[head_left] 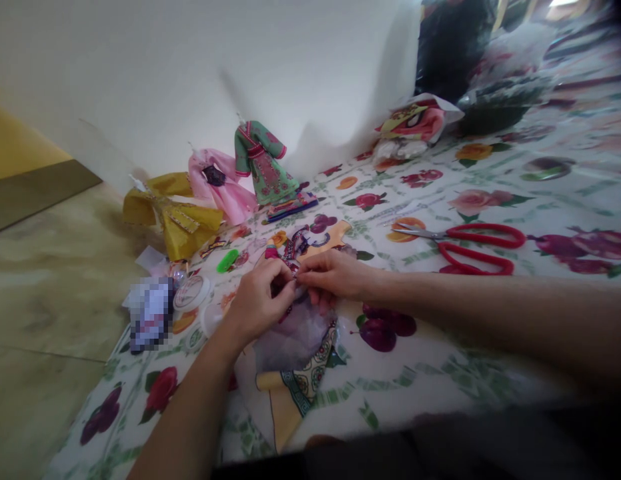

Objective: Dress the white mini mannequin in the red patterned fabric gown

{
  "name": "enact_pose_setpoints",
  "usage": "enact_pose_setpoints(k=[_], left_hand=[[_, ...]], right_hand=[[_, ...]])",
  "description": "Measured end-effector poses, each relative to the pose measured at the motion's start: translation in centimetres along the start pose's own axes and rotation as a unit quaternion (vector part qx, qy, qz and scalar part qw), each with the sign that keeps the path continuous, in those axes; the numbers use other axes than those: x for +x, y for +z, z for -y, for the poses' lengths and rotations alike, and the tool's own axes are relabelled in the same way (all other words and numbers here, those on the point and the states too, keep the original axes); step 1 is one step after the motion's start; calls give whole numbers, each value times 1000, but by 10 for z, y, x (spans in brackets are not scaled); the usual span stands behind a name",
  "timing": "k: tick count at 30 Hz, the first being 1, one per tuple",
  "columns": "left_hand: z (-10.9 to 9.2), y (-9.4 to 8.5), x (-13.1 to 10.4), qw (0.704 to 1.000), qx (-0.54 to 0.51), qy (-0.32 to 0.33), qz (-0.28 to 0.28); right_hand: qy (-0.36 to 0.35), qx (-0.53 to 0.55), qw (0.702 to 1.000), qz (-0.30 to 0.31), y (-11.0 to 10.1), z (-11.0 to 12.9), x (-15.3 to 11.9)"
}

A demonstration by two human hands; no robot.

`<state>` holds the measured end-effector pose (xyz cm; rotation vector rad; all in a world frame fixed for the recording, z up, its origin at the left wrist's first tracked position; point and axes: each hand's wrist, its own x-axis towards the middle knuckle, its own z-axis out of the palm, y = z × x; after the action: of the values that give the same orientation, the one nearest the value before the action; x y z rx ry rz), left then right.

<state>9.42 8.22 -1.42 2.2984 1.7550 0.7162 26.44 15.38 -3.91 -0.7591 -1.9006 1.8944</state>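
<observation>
At the middle of the head view, my left hand (264, 293) and my right hand (335, 275) meet fingertip to fingertip. Each is closed in a pinch on a miniature dress with a sheer lilac skirt (290, 340). Its patterned upper part (294, 247) shows just beyond my fingers. Whether a needle or thread sits in the pinch is too small to tell. Under the dress lies patterned cloth (310, 377) with a blue border and tan pieces (285, 410). Red-handled scissors (470, 243) lie partly spread to the right, beyond my right forearm.
Miniature robes in yellow (183, 220), pink (225, 187) and green (265, 167) lean by the wall. A green oval item (227, 261), a round white container (191, 293) and a packet (153, 313) lie left. Wrapped fabric (413, 127) sits at the back on the fruit-patterned tablecloth (390, 407).
</observation>
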Motion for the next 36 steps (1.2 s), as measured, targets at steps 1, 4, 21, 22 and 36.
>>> enact_pose_setpoints(k=[1, 4, 21, 22, 36], left_hand=[[0, 0, 0, 1000, 0, -2, 1], [0, -1, 0, 1000, -3, -5, 2], [2, 0, -1, 1000, -10, -5, 2], [2, 0, -1, 1000, -9, -5, 1], [-1, 1, 1, 1000, 12, 2, -17]], right_hand=[[0, -1, 1000, 0, 0, 0, 0], [1, -3, 1000, -2, 0, 0, -1], [5, 0, 1000, -14, 2, 0, -1], [4, 2, 1000, -12, 2, 0, -1], [-14, -1, 1000, -7, 0, -7, 2]])
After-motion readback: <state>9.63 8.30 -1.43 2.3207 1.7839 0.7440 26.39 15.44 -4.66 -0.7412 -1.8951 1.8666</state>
